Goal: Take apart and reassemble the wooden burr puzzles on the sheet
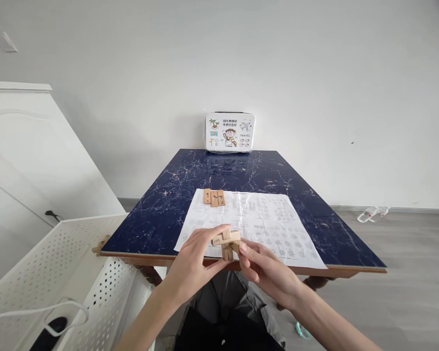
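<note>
Several notched wooden puzzle pieces (pixel 226 238), partly fitted together, are held up near the table's front edge. My left hand (pixel 194 253) is closed on them, its thumb below and a finger above. From the right, my right hand (pixel 259 261) pinches one wooden piece (pixel 235 245) that touches the others. A dark number shows on the upper piece. Beyond my hands, several loose wooden pieces (pixel 214 197) lie together on the upper left of a printed sheet (pixel 267 229). The sheet carries rows of small grey diagrams, too faint to read.
The blue marbled table (pixel 161 195) stands against the wall. A white printed case (pixel 229 132) sits at its back edge. To the left are a white perforated rack (pixel 95 224) and a white cable (pixel 58 306). Clear plastic bottles (pixel 372 213) lie on the floor at right.
</note>
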`<state>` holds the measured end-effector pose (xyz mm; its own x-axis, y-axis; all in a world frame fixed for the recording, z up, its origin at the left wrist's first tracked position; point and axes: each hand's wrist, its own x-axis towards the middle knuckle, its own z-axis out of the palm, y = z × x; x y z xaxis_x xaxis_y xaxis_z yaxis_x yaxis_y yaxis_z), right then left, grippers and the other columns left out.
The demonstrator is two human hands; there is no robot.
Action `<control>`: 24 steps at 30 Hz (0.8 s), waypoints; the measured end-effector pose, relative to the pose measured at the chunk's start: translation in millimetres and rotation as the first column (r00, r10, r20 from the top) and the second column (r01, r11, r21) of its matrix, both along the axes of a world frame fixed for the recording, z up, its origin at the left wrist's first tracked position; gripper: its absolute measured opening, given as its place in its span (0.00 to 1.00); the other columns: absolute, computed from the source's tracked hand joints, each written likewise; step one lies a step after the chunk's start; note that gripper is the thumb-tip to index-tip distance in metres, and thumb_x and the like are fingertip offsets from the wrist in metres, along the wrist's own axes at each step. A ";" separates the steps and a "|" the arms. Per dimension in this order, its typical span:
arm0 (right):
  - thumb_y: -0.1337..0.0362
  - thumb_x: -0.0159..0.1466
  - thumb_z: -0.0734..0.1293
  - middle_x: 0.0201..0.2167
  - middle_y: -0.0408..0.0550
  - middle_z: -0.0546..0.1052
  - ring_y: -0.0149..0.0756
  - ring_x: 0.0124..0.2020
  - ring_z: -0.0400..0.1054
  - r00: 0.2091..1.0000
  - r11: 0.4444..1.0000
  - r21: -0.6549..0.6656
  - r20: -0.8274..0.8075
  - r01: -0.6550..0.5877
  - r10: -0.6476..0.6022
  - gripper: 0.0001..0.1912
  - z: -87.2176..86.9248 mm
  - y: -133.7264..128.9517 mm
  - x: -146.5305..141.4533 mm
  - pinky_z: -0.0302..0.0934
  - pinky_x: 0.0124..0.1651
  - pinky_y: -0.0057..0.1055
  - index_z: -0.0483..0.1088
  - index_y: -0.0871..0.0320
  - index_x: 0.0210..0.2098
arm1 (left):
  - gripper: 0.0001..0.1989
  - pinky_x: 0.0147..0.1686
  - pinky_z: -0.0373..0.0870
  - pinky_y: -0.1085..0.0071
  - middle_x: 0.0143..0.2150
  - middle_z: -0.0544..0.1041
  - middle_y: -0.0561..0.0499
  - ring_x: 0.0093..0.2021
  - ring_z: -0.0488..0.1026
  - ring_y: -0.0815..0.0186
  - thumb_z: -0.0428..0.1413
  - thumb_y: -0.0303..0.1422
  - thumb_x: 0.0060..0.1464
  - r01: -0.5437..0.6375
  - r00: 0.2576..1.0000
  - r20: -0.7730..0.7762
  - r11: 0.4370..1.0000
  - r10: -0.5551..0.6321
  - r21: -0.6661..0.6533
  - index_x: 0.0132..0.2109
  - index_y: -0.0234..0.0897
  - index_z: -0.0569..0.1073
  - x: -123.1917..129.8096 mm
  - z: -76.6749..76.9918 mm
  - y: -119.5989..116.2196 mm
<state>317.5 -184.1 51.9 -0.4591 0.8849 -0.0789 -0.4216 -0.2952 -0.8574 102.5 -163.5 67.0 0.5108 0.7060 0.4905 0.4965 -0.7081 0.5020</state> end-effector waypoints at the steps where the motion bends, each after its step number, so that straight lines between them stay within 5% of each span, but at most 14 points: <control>1: 0.47 0.68 0.72 0.19 0.36 0.61 0.24 0.20 0.50 1.000 1.000 0.013 0.019 0.015 -0.015 0.25 0.8 -1.9 -0.1 0.47 0.28 0.28 0.65 0.58 0.25 | 0.33 0.62 0.73 0.52 0.64 0.75 0.48 0.63 0.73 0.53 0.62 0.34 0.65 0.015 1.000 -0.006 1.000 -0.015 0.014 0.71 0.56 0.58 1.9 1.1 -1.3; 6: 0.46 0.64 0.75 0.19 0.36 0.66 0.26 0.19 0.51 0.987 0.999 0.049 0.160 0.023 -0.031 0.21 4.6 -7.4 0.8 0.45 0.26 0.29 0.71 0.58 0.40 | 0.34 0.60 0.74 0.53 0.62 0.76 0.49 0.61 0.75 0.54 0.62 0.32 0.65 0.086 0.996 -0.017 0.996 -0.086 0.019 0.71 0.55 0.58 11.5 3.4 -5.0; 10: 0.44 0.64 0.74 0.15 0.32 0.62 0.24 0.16 0.48 0.968 0.997 0.077 0.248 0.008 -0.028 0.24 7.9 -11.0 4.6 0.45 0.25 0.28 0.71 0.58 0.41 | 0.33 0.61 0.75 0.54 0.64 0.75 0.49 0.62 0.74 0.54 0.63 0.34 0.65 0.098 0.995 -0.003 0.993 -0.099 -0.072 0.70 0.56 0.59 14.3 1.2 -6.8; 16: 0.39 0.71 0.63 0.21 0.40 0.71 0.31 0.20 0.61 0.935 0.981 0.193 0.351 -0.017 -0.052 0.31 7.6 -14.9 16.1 0.59 0.29 0.31 0.67 0.60 0.57 | 0.35 0.64 0.73 0.58 0.66 0.73 0.53 0.65 0.73 0.57 0.66 0.33 0.61 0.073 0.995 0.077 0.984 -0.061 -0.163 0.69 0.57 0.60 13.9 0.9 -9.8; 20: 0.46 0.75 0.60 0.29 0.45 0.76 0.37 0.26 0.68 0.775 0.876 0.482 0.542 0.032 -0.326 0.24 6.8 -12.8 24.2 0.61 0.32 0.32 0.63 0.54 0.62 | 0.35 0.64 0.74 0.56 0.66 0.74 0.52 0.64 0.73 0.55 0.68 0.35 0.59 0.083 0.991 0.119 0.975 -0.059 -0.206 0.67 0.57 0.62 14.0 3.7 -8.7; 24: 0.52 0.76 0.59 0.35 0.49 0.77 0.41 0.32 0.70 0.615 0.743 0.657 0.639 -0.124 -0.462 0.14 12.1 -9.8 28.6 0.58 0.35 0.34 0.70 0.52 0.50 | 0.35 0.63 0.74 0.55 0.65 0.74 0.50 0.64 0.74 0.54 0.69 0.37 0.57 0.119 0.987 0.130 0.969 -0.092 -0.217 0.67 0.55 0.63 13.4 4.3 -7.6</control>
<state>346.1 -193.9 64.0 -0.3307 0.9082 0.2565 0.4456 0.3899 -0.8059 116.0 -171.1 71.3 0.5362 0.7497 0.3878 0.3529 -0.6165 0.7038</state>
